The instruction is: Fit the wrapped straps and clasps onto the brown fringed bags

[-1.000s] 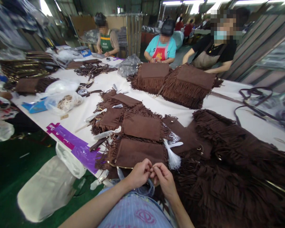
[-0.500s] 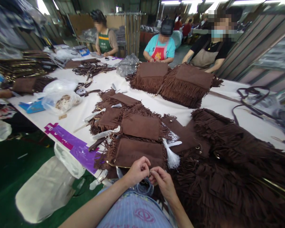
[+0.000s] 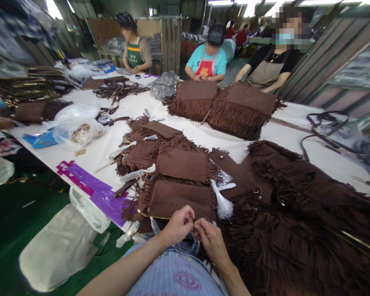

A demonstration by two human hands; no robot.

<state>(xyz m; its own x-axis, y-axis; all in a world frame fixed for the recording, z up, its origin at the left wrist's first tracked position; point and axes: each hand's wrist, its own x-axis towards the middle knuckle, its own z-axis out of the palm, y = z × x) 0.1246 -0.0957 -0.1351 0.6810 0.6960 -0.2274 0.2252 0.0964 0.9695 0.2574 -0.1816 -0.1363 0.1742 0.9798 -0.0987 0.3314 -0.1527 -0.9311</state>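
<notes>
Close in front of my body, my left hand (image 3: 181,224) and my right hand (image 3: 210,238) meet with fingertips pinched together. Whatever lies between the fingers is too small or hidden to make out. Just beyond them is a brown fringed suede bag (image 3: 180,199) with a gold zip along its near edge, partly covered by my left hand. Right of that bag lies a bundle of white plastic tag strings (image 3: 224,205). More brown fringed bags (image 3: 181,164) are stacked behind it, with plastic-wrapped pieces (image 3: 138,172) at their left side.
A big heap of brown fringed pieces (image 3: 296,230) covers the table's right side. Larger fringed bags (image 3: 249,98) stand farther back, before co-workers (image 3: 208,61). On the left are a clear bag of small tan items (image 3: 80,133), purple tape (image 3: 101,189) and a pale sack (image 3: 58,246) below the edge.
My hands stay pinched together in nearly the same spot, with the fingers shifting slightly. The bags on the table have not moved.
</notes>
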